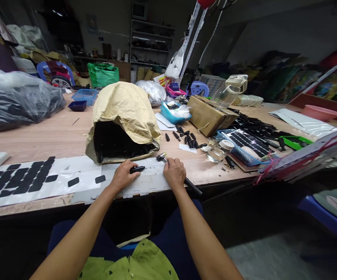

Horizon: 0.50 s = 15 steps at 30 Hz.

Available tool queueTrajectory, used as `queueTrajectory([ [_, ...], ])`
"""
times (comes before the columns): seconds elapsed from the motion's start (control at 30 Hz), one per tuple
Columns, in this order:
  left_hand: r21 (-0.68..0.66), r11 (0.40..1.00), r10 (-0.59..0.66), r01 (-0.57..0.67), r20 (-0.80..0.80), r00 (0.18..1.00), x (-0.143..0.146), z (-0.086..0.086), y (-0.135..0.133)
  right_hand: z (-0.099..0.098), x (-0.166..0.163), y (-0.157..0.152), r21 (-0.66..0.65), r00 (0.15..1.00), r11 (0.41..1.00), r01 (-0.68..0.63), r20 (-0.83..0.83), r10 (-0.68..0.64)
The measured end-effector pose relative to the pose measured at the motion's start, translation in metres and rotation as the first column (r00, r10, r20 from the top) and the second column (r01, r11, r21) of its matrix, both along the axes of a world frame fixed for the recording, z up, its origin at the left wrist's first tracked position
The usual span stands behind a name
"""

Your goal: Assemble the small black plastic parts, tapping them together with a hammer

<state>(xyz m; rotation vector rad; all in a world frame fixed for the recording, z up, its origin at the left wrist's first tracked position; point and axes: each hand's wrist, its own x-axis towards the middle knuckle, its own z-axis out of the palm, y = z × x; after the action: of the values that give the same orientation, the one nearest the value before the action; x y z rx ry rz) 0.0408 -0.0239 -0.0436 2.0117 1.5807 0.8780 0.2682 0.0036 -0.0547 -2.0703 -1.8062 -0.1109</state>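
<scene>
My left hand (125, 174) is closed on a black cylindrical part (137, 169), which lies on a grey board (151, 182) at the table's front edge. My right hand (174, 173) grips a small hammer (194, 187); its black handle sticks out below the fist toward the right, and its metal head is just above the board. Behind both hands a tan paper sack (124, 109) lies on its side, its dark mouth facing me, with black things inside that I cannot make out. Several similar black parts (190, 140) are scattered on the table beyond my right hand.
On the left is a white sheet (66, 190) with black rounded stickers. To the right stand a cardboard box (209, 114), a clear jar (218, 152) and a blue basket (244, 149). A large plastic-wrapped bundle (16, 101) sits at far left; a blue stool (326, 217) is at right.
</scene>
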Motion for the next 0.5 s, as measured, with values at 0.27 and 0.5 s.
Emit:
queueTrajectory([
  [0.27,-0.103,0.994,0.046,-0.042,0.032,0.998,0.001,0.005,0.003,0.005,0.002,-0.006,0.084,0.992,0.995,-0.060,-0.105,0.069],
  [0.5,-0.097,0.995,0.043,-0.037,0.057,0.997,0.002,0.006,0.003,0.017,-0.024,-0.043,0.267,0.920,0.934,-0.239,-0.246,0.306],
])
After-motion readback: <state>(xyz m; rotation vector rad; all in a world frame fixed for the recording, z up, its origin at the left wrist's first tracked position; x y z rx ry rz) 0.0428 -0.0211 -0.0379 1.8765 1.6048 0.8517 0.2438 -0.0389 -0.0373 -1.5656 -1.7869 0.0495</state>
